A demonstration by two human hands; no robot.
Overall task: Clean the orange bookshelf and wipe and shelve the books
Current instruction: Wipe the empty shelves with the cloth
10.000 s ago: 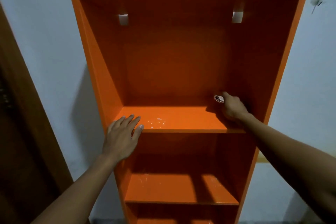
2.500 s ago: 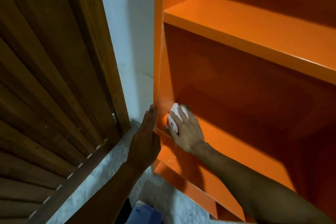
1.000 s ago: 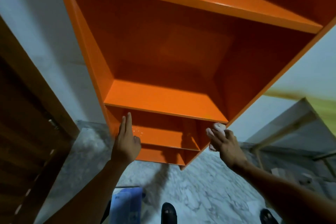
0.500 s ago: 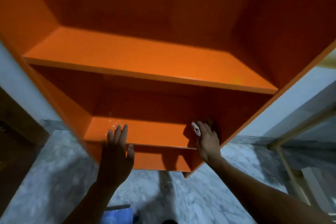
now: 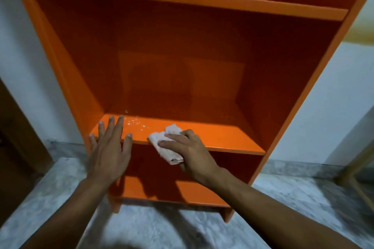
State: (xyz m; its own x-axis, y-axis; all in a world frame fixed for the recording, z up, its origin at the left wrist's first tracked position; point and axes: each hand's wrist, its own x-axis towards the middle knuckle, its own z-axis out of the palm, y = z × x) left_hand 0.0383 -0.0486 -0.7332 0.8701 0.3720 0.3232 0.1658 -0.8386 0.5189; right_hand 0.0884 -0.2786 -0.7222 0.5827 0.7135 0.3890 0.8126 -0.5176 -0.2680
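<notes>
Now right hand, cloth at shelf front.

The orange bookshelf stands on a grey marbled floor against a pale wall. On its lower shelf, pale specks lie scattered toward the left. A crumpled whitish cloth lies over the shelf's near edge, just right of the specks. The bottom shelf below sits in shadow.
</notes>
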